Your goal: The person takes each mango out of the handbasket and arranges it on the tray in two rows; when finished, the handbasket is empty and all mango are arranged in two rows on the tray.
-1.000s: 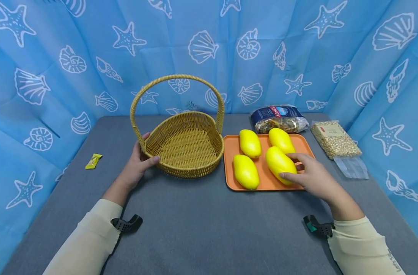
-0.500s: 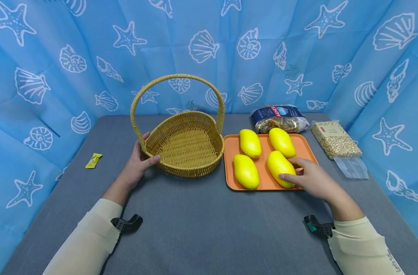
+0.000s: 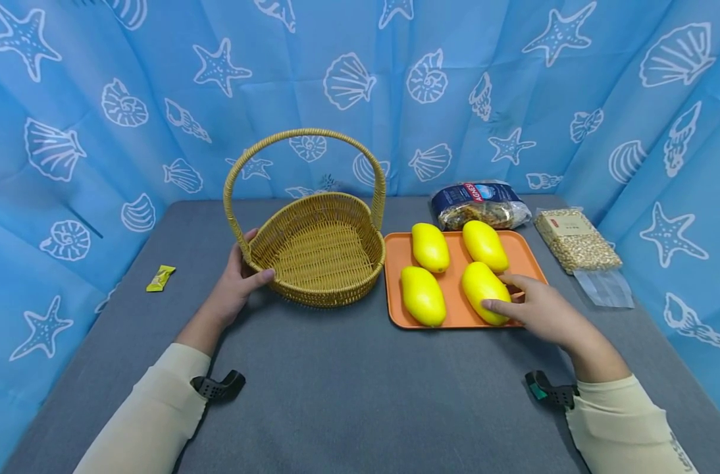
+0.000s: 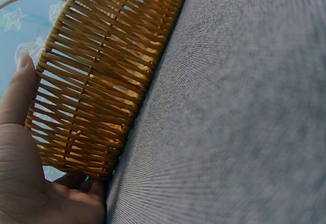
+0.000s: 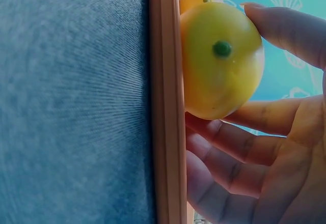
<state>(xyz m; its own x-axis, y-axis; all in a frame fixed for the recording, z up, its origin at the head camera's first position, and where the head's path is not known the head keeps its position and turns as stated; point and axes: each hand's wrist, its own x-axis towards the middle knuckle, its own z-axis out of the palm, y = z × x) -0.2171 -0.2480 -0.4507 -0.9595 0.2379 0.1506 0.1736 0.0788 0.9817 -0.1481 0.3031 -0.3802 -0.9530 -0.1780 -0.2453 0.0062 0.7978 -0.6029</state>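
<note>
My left hand (image 3: 240, 283) grips the left side of a tan wicker basket (image 3: 324, 289), thumb over the rim and fingers behind and low on the wall. The basket stands upright with its tall handle raised and nothing inside. In the left wrist view, the thumb (image 4: 23, 81) lies along the basket's woven wall (image 4: 102, 76). At the right, my right hand (image 3: 540, 309) holds a yellow mango (image 3: 483, 289) between thumb and fingers at the front right of an orange tray (image 3: 453, 296). The right wrist view shows that mango's green-tipped end (image 5: 224, 76) close against the tray. Three other mangoes lie beside and behind it.
Behind the tray lies a blue-labelled Agnesi pasta bag (image 3: 481, 204). A clear pack of pale grains (image 3: 579, 243) is right of it. A small yellow wrapped sweet (image 3: 160, 278) lies far left. A blue shell-print curtain (image 3: 348, 131) encloses the grey table (image 3: 360, 388).
The right hand and its mango have moved slightly nearer and down on the tray, uncovering more of the mango behind. The left hand and basket stay put.
</note>
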